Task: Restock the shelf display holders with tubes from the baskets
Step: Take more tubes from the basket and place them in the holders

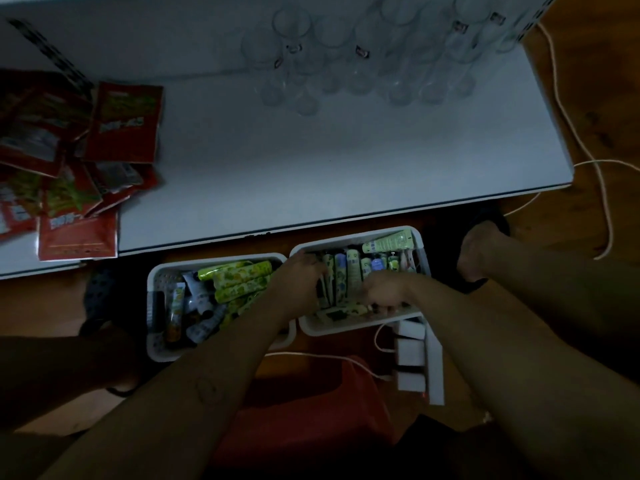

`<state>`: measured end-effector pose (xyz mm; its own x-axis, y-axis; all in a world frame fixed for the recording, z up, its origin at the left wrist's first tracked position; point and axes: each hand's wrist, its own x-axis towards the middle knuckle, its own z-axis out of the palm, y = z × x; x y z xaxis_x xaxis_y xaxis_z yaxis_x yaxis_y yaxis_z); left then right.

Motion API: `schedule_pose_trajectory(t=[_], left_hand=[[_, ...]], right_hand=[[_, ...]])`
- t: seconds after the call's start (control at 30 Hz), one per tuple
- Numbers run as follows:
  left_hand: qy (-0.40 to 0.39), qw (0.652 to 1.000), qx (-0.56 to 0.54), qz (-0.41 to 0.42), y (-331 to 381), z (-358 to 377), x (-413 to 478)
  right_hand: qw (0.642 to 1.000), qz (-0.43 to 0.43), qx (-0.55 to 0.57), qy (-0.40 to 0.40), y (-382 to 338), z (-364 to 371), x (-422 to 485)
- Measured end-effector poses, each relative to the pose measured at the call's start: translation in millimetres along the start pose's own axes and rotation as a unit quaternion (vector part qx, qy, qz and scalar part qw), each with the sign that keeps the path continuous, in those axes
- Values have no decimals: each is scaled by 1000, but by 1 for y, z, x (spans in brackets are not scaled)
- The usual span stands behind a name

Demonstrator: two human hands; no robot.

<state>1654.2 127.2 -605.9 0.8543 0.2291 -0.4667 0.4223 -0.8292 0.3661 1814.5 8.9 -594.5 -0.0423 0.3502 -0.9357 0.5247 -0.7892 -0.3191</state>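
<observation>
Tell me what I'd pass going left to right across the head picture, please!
Red snack packets → left basket → right basket → white cord.

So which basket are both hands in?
The right basket: the left hand and right hand both reach among its tubes. The left basket has no hand in it.

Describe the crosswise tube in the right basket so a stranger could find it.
Find the white shelf; below its front edge, the right basket of two. At its far rim lies a pale green tube, the only one turned sideways across the row.
</observation>
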Motion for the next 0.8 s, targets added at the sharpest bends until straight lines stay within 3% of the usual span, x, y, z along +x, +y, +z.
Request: schedule_pose_trajectory(t=[0.17, 0.3, 0.4, 0.53, 0.8], left_hand=[[11, 987, -126, -101, 5, -8, -1], [24, 990, -103, -94, 8, -4, -2], [-26, 998, -27, -54, 17, -3, -5], [-103, 991, -24, -87, 30, 9, -1], [-109, 931, -291, -191, 54, 12, 21]], right_hand=[[973, 54, 216, 57, 18, -16, -11], [956, 10, 271, 107, 21, -25, -21], [940, -16, 320, 116, 24, -29, -28], [939, 27, 330, 94, 28, -27, -24], [960, 64, 260, 86, 24, -11, -9]])
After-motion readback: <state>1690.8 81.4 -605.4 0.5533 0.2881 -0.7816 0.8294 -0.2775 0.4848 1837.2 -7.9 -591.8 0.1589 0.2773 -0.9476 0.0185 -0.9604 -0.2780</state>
